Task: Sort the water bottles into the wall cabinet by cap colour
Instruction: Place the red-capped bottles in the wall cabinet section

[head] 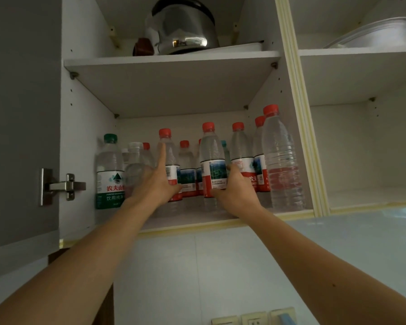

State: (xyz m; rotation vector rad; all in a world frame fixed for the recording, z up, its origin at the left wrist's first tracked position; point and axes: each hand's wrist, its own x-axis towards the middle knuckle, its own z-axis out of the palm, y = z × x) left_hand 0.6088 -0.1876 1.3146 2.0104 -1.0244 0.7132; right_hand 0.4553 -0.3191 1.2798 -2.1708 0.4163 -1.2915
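Observation:
Several water bottles stand on the lower shelf (197, 221) of the open wall cabinet. A green-capped bottle (110, 172) is at the far left, with a white-capped one (135, 165) beside it. Red-capped bottles fill the middle and right, the tallest (281, 160) at the far right. A teal-capped bottle (224, 146) peeks out at the back. My left hand (156, 181) grips a red-capped bottle (168, 156), index finger straight up its side. My right hand (232, 186) grips another red-capped bottle (212, 158) near its label.
A steel kettle (182, 26) sits on the upper shelf above. The right compartment holds a metal lid or pan (380, 34) on its top shelf. A door hinge (63, 186) juts out at the left wall. Wall sockets (253, 319) sit below on the tiled wall.

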